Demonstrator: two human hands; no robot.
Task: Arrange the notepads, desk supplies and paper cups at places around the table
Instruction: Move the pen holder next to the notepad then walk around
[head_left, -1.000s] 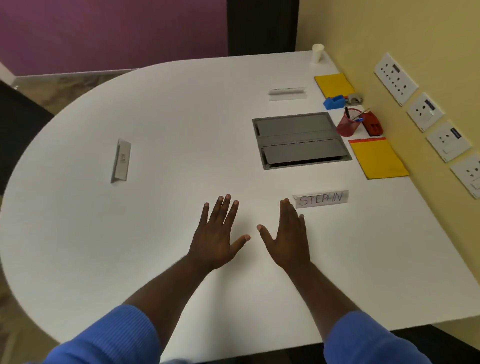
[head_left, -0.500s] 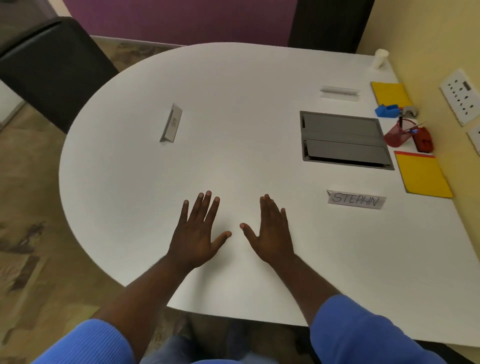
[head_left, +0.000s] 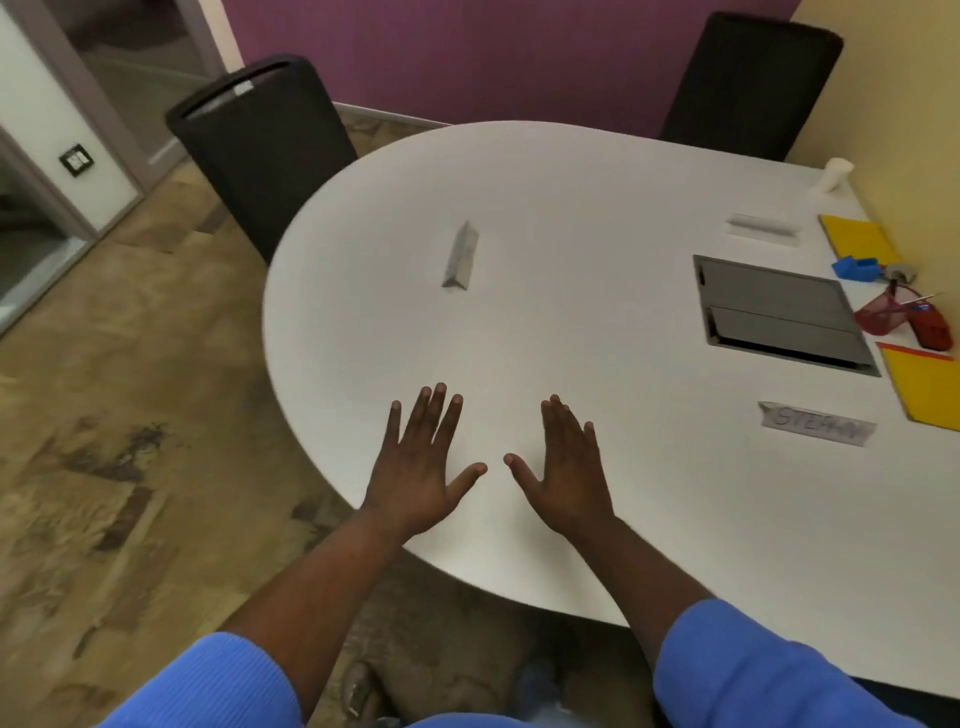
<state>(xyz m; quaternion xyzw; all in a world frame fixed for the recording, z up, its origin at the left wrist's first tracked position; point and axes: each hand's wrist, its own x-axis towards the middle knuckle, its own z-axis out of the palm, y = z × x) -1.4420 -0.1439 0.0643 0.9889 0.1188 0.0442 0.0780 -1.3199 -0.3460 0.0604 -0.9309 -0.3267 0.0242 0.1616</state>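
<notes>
My left hand (head_left: 423, 470) and my right hand (head_left: 566, 473) are spread flat, palms down, over the near edge of the white table (head_left: 571, 322), holding nothing. Along the right edge lie a yellow notepad (head_left: 860, 236), a second yellow notepad with a red strip (head_left: 927, 387), a blue desk item (head_left: 854, 268), a red mesh pen cup (head_left: 883, 314) and a red stapler (head_left: 932, 330). A white paper cup (head_left: 834, 174) stands at the far right corner. All are well out to the right of my hands.
Three folded name cards stand on the table: one at the left middle (head_left: 460, 255), one far right (head_left: 762, 228), one reading STEPHN (head_left: 815, 423). A grey cable hatch (head_left: 779, 312) is set in the top. Two black chairs (head_left: 260, 150) (head_left: 748, 83) stand behind.
The view has swung left and back, bringing the floor and both chairs into sight. My hands stay spread and now sit nearer the table's rounded edge, further from the STEPHN card.
</notes>
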